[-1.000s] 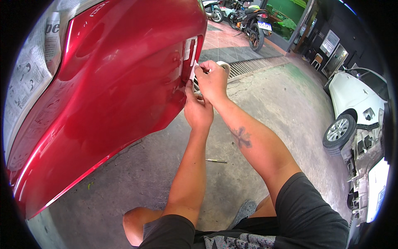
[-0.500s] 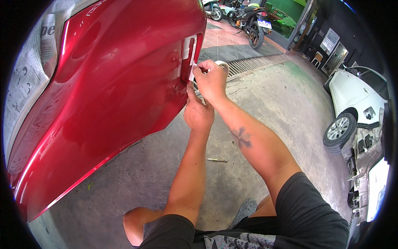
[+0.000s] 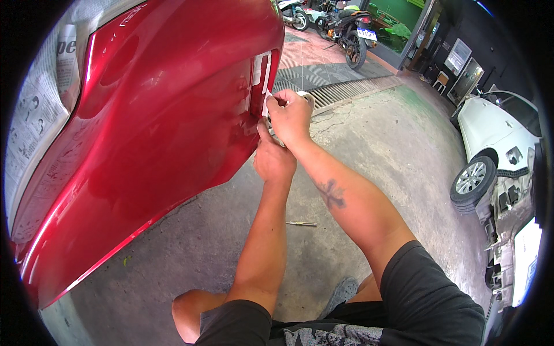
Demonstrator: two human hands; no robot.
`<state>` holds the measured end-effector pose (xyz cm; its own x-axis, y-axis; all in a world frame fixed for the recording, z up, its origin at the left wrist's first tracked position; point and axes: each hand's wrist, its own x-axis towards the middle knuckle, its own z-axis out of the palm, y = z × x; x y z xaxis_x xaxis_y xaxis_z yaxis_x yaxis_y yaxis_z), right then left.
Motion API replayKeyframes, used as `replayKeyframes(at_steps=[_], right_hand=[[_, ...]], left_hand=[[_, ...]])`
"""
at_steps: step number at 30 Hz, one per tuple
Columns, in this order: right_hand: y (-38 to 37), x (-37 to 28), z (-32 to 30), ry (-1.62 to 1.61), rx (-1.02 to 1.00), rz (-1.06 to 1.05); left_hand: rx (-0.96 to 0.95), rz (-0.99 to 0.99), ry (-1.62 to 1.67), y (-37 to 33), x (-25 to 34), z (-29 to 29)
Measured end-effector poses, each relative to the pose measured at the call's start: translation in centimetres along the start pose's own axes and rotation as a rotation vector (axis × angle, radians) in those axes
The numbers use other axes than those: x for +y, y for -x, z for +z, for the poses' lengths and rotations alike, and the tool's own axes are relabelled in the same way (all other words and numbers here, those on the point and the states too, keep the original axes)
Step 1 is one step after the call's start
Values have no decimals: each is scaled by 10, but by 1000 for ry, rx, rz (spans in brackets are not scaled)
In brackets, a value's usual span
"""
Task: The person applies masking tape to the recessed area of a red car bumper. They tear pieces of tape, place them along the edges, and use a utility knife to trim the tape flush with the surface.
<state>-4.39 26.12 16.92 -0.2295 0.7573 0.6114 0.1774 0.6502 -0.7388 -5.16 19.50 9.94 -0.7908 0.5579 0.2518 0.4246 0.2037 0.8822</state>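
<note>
A glossy red car body panel (image 3: 173,121) fills the left side. Along the recess at its right edge run white masking tape strips (image 3: 266,72). My right hand (image 3: 291,118) is closed at the recess's lower end, thumb and forefinger pinching the white tape. A roll of masking tape (image 3: 309,99) shows just behind its knuckles, partly covered by the hand. Below it, my left hand (image 3: 274,155) reaches up to the panel's edge. One finger stretches along that edge by the tape's lower end; its other fingers are mostly hidden.
Newspaper (image 3: 40,121) covers the area left of the panel. A thin metal tool (image 3: 301,223) lies on the concrete floor. A floor grate (image 3: 346,90) and parked motorbike (image 3: 353,34) are beyond. At right stands a white car (image 3: 499,127) with its front parts exposed.
My right hand has shifted slightly down and left, and a white strip now shows along the recess's right side above it. The left hand's finger has moved slightly down.
</note>
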Motion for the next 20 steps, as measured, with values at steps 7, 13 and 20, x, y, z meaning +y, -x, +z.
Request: replayKeyframes(at_steps=[7,13,20], right_hand=[[-5,-2,0,-20,-31,88],[-4,3,2,-11,-12,59],[9,-8,5,-20,2,10]], left_hand=[[-39,-32,9,2,9,-9],[-93,-60,-29,2,20,-19],[-110,-55,-73,2,22,-23]])
